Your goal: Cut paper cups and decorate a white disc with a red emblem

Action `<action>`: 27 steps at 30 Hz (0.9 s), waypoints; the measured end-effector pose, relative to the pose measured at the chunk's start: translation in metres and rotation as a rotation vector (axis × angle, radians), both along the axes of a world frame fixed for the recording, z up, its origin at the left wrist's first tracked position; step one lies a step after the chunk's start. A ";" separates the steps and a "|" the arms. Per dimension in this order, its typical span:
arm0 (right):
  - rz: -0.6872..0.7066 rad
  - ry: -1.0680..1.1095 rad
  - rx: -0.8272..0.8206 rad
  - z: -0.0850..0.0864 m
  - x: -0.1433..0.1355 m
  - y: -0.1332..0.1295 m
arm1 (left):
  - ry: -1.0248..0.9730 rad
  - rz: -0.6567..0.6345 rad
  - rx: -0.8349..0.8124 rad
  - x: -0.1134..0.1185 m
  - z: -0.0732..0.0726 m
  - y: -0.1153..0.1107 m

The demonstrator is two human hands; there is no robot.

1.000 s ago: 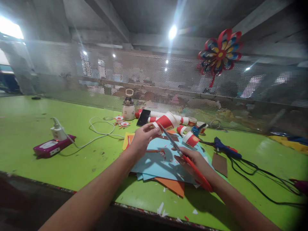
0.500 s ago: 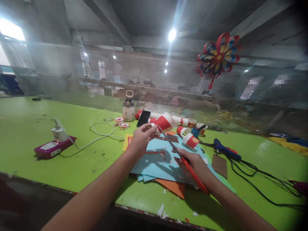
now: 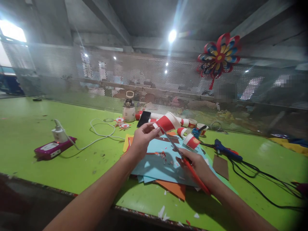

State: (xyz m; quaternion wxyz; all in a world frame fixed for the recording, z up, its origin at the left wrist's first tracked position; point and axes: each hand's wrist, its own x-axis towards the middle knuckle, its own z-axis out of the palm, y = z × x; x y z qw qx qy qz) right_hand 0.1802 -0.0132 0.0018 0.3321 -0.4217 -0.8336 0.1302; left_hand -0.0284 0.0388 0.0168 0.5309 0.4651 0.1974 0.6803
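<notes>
My left hand point(image 3: 143, 138) pinches the edge of a red and white paper cup point(image 3: 168, 122), held tilted above the coloured paper. Closed around the red handles of a pair of scissors point(image 3: 193, 175) is my right hand point(image 3: 196, 163). The scissor blades point up and left, and their tips meet the cup's edge beside my left fingers. Under both hands lies a stack of light blue paper point(image 3: 154, 171) with small red and white scraps point(image 3: 163, 155) on it. A cut paper cup point(image 3: 191, 141) rests at the stack's right side.
A blue glue gun point(image 3: 227, 150) with black cables lies to the right, near a brown card piece point(image 3: 220, 166). Behind stand a white bottle point(image 3: 129, 110) and a phone point(image 3: 144, 118). At left sits a purple power strip point(image 3: 55, 148) with a white cable. A paper flower point(image 3: 218, 57) hangs above.
Almost nothing differs. The cup and the scissors have shifted very slightly within the view, and the scissor tips stay at the cup's edge.
</notes>
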 end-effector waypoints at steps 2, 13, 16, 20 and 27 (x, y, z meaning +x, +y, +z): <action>-0.005 -0.003 0.002 -0.001 0.000 -0.001 | -0.002 -0.006 0.008 0.000 0.000 0.000; -0.021 -0.019 0.014 -0.002 0.000 -0.001 | -0.038 -0.051 -0.040 -0.003 0.002 0.001; 0.006 -0.015 0.007 -0.004 0.002 0.003 | -0.033 -0.050 -0.052 -0.005 0.002 0.003; 0.021 -0.001 -0.001 -0.005 0.002 0.005 | -0.028 -0.034 -0.045 -0.005 0.003 0.002; 0.022 0.005 0.002 0.000 -0.001 0.002 | -0.016 -0.053 -0.031 -0.002 0.001 0.001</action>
